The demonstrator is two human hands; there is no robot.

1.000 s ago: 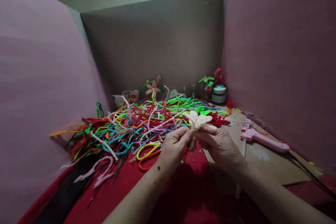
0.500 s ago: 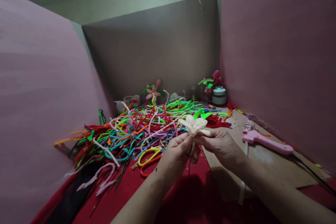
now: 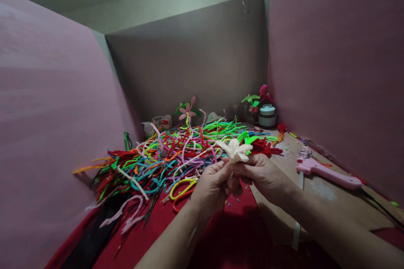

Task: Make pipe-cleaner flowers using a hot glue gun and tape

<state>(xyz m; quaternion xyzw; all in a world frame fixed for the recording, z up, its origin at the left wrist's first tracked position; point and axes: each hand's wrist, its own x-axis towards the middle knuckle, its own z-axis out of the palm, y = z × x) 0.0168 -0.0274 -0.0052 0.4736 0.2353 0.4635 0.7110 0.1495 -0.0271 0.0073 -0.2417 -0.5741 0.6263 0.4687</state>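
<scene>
Between my two hands is a white pipe-cleaner flower (image 3: pixel 234 150), its petals spread at the top. My left hand (image 3: pixel 215 180) closes its fingers around the flower's base and stem from the left. From the right, my right hand (image 3: pixel 257 172) pinches just beneath the petals. The fingers hide most of the stem. Left of my left hand, scissors (image 3: pixel 183 189) with yellow and orange handles lie partly under a heap of coloured pipe cleaners (image 3: pixel 170 151). Behind the flower sit bright green leaf shapes (image 3: pixel 248 138).
On the right, a pink glue gun (image 3: pixel 328 172) with a clear glue stick rests on a brown board (image 3: pixel 341 206). A lidded jar (image 3: pixel 267 116) stands at the back right. A pink flower (image 3: pixel 187 112) rises behind the heap. Pink panels (image 3: pixel 334 67) wall in both sides.
The white flower has tilted and turned slightly in my fingers, and the stem's lower end shows less. The whole view has shifted a little, moving the scene rightward.
</scene>
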